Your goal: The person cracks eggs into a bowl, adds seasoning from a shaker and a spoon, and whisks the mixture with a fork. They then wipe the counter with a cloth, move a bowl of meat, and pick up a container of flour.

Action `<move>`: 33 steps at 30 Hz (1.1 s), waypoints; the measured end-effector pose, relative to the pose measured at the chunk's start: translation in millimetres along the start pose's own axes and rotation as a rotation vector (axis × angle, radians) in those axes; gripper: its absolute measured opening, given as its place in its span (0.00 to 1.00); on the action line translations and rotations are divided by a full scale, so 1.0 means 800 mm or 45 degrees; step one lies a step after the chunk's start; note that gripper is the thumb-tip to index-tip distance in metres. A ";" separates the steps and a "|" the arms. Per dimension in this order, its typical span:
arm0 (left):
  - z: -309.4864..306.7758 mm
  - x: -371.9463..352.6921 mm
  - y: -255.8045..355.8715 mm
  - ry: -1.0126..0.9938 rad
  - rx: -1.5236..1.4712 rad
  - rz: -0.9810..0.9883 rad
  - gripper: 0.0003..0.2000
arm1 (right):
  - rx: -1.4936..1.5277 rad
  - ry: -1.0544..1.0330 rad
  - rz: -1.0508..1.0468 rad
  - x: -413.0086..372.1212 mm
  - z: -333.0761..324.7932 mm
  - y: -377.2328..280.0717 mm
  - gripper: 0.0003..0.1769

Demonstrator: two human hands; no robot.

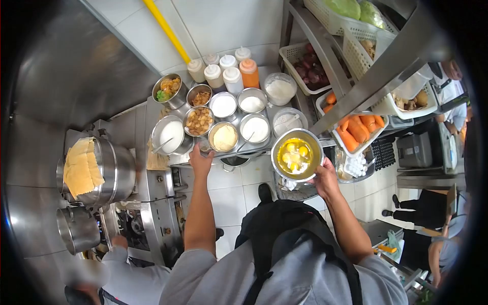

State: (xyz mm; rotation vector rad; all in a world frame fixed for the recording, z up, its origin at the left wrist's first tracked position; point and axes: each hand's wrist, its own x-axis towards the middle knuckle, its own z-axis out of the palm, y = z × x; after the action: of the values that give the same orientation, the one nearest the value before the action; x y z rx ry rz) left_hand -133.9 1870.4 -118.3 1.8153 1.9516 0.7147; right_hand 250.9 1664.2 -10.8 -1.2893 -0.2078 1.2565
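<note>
The right hand (pixel 324 179) grips the rim of a metal bowl (pixel 313 141) holding raw eggs (pixel 296 155) (yolks unbroken), at three o'clock from the left hand (pixel 201 158). The left hand reaches to a small cup (pixel 205 146) beside the yellow powder (pixel 224 138). Its fingers curl there, but I cannot tell whether they pinch anything. Squeeze bottles (pixel 223 71) stand at twelve o'clock.

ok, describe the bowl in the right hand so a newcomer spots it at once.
Find the steel counter crowded with round tubs of white and tan ingredients. Just right of that cluster, off the counter edge, the right hand holds up a steel bowl. It alone contains whole yellow egg yolks, and it alone is hand-held.
</note>
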 end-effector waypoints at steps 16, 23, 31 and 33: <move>-0.131 -0.020 0.249 0.128 -0.198 1.193 0.32 | -0.043 -0.181 0.012 0.003 0.076 -0.035 0.09; -0.108 -0.012 0.297 0.128 0.172 1.631 0.14 | -0.005 -0.235 -0.020 0.009 0.098 -0.035 0.10; -0.123 -0.020 0.308 0.159 0.041 1.524 0.20 | 0.010 -0.212 -0.041 0.016 0.094 -0.028 0.10; -0.112 -0.023 0.301 0.138 0.001 1.465 0.22 | 0.006 -0.196 -0.014 0.006 0.101 -0.034 0.10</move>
State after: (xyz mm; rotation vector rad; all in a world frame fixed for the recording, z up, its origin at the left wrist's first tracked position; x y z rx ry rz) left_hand 7.0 1850.9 96.2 2.8733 0.7619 1.1075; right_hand 210.1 1721.7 37.4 -1.1864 -0.3205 1.3469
